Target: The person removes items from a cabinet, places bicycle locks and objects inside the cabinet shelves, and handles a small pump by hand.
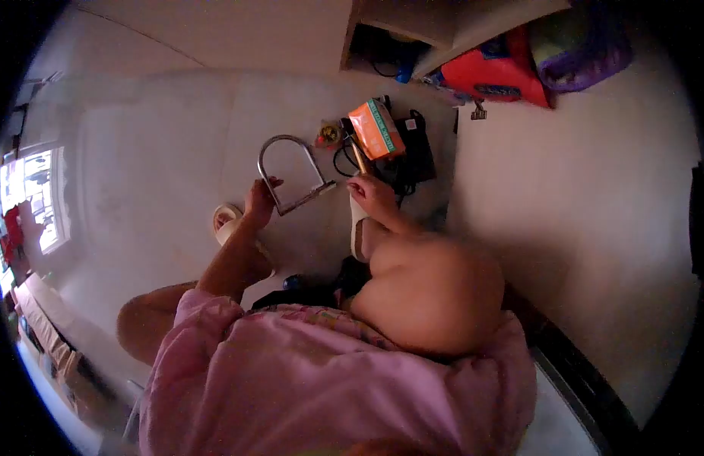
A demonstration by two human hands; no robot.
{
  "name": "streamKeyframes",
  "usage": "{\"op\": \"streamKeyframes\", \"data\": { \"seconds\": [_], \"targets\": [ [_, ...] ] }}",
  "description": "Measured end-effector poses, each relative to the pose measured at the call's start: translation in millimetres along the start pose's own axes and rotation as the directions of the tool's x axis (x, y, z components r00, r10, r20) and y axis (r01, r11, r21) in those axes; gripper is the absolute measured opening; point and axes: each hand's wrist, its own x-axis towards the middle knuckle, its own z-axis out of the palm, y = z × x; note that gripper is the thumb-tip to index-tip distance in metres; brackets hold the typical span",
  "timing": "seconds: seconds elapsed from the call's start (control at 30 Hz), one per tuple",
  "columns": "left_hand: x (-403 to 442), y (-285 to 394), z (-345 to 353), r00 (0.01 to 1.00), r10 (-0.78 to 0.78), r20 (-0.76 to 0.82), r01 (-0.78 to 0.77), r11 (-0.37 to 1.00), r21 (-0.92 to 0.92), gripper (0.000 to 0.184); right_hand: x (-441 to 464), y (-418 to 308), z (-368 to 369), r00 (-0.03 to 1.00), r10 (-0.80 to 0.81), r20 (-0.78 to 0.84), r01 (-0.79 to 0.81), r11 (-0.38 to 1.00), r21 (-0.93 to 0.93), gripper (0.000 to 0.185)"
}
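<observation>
My left hand (259,204) is closed around the side of a shiny, D-shaped metal frame (306,199), which has a rounded end and a straight bar across the other. To the right, my right hand (373,196) grips the yellowish handle of a hammer (359,156); its dark head partly blends into the things behind it. The bar's right end lies close to my right hand, and I cannot tell whether they touch. Just beyond the hammer sits an orange and green box (377,129).
A small round container (328,135) and a black case (414,148) with cables lie on the floor (169,152). Shelving (443,26) and a red bag (498,74) stand at the upper right. My slippered feet flank the hands, the left slipper (227,220) being nearer the window (44,197).
</observation>
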Motion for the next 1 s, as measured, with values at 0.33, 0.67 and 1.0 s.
{"op": "streamKeyframes", "data": {
  "seconds": [0.33, 0.67, 1.0],
  "targets": [
    [-68.1, 30.2, 105.2, 0.966, 0.028, 0.258, 0.071, 0.928, -0.366, 0.016, 3.4, 24.4, 39.1, 0.842, -0.374, 0.389, 0.406, 0.914, 0.0, 0.042],
    [-56.0, 28.6, 63.9, 0.952, -0.022, 0.304, 0.03, 0.999, -0.02, 0.025, 28.8, 19.7, -44.1, 0.902, 0.0, -0.432, -0.056, 0.991, -0.119, 0.032],
    [-22.6, 45.5, -15.9, 0.99, 0.131, 0.047, -0.138, 0.861, 0.489, 0.029, 77.4, 68.0, -29.7, 0.954, 0.048, -0.296, -0.152, 0.928, -0.339, 0.064]
  ]
}}
